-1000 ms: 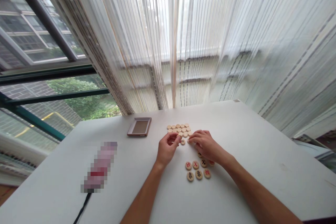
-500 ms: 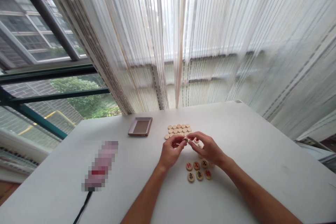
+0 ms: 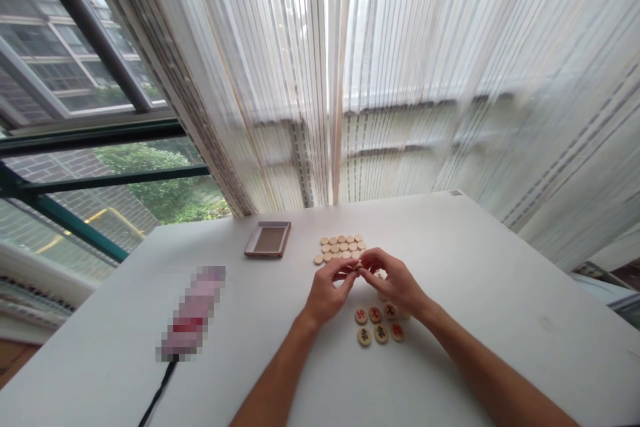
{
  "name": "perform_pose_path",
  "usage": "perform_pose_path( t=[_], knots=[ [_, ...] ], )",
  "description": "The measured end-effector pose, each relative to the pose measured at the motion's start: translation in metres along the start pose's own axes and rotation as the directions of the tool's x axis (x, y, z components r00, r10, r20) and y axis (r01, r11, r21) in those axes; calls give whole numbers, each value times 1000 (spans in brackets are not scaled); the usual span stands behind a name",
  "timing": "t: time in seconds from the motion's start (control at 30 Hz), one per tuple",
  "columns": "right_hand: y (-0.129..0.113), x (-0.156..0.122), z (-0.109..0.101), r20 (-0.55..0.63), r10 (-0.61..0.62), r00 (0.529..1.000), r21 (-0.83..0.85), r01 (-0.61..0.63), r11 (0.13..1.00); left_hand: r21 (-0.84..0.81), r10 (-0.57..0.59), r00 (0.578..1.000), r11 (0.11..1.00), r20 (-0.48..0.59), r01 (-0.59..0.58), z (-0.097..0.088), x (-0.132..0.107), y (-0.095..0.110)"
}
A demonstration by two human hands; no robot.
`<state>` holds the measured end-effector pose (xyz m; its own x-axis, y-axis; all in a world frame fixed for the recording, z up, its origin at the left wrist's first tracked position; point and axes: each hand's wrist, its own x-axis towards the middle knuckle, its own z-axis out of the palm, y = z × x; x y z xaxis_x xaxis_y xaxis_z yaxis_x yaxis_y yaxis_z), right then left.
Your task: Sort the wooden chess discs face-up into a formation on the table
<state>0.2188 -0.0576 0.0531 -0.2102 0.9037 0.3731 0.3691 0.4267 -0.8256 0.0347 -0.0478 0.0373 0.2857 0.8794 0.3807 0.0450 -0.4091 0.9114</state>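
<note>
My left hand [image 3: 327, 290] and my right hand [image 3: 395, 280] meet over the table, fingertips pinched together on a small round xiangqi piece [image 3: 359, 267]. Fingers cover most of that piece. Just beyond them, several plain-faced wooden pieces [image 3: 343, 248] lie in neat rows. Nearer to me are pieces with their characters up, among them a red-marked piece [image 3: 361, 315] and a black-marked piece [image 3: 365, 336]. Another piece [image 3: 381, 275] shows partly beside my right fingers, and that hand hides more of this group.
A shallow open box [image 3: 268, 240] sits at the back left of the white table [image 3: 280, 373]. To the left lies a pixelated pink object [image 3: 193, 313] with a black cord [image 3: 159, 390]. String curtains [image 3: 320, 80] hang behind the table's far edge.
Both hands stay together, with the fingers shifted slightly around the pinched piece. A red-marked piece seen beside my right fingers is now out of sight. The camera view has moved a little.
</note>
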Motion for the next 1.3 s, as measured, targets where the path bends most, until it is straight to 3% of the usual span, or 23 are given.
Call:
perform_pose_path(
  t=[0.33, 0.57, 0.83, 1.07, 1.3],
  knots=[
    [-1, 0, 3, 44, 100, 994, 87, -103, 991, 219, 121, 989, 966, 82, -137, -1, -3, 6],
    [2, 0, 3, 87, 60, 994, 184, -76, 980, 248, 131, 991, 959, 29, -134, -3, -3, 7],
    [-6, 0, 1, 143, -2, 990, 186, -25, 982, 83, -26, 999, 996, 34, 23, 1, -5, 9],
    [-5, -1, 3, 148, -6, 989, 200, -24, 980, -9, -69, 997, 998, 29, 69, 1, -4, 4],
    [-7, -4, 8, 127, -46, 991, 75, 36, 997, -23, -135, 991, 991, -2, 135, 0, -3, -1]
  ],
)
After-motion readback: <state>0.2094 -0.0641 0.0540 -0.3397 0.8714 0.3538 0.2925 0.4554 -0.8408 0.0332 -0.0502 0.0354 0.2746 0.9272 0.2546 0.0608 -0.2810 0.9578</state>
